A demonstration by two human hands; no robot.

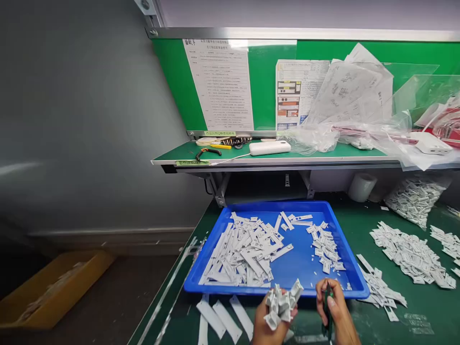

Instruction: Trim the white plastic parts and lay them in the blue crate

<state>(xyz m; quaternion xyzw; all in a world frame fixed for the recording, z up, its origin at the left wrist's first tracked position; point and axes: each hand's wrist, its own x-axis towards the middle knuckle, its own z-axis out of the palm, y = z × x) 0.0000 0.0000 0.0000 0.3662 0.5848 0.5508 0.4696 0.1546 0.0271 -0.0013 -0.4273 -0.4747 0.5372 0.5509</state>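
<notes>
To my far left a yellow box (72, 282) sits low, then white strips (211, 318) lie on the table (381, 330) before a blue tray (298, 258) of white pieces (247, 251). At the tray's near edge my left hand (264, 323) curls around bunched white parts (280, 306), and my right hand (338, 306) wraps a dark pliers-like tool (327, 302). Rightmost, small white parts lie heaped (411, 251).
</notes>
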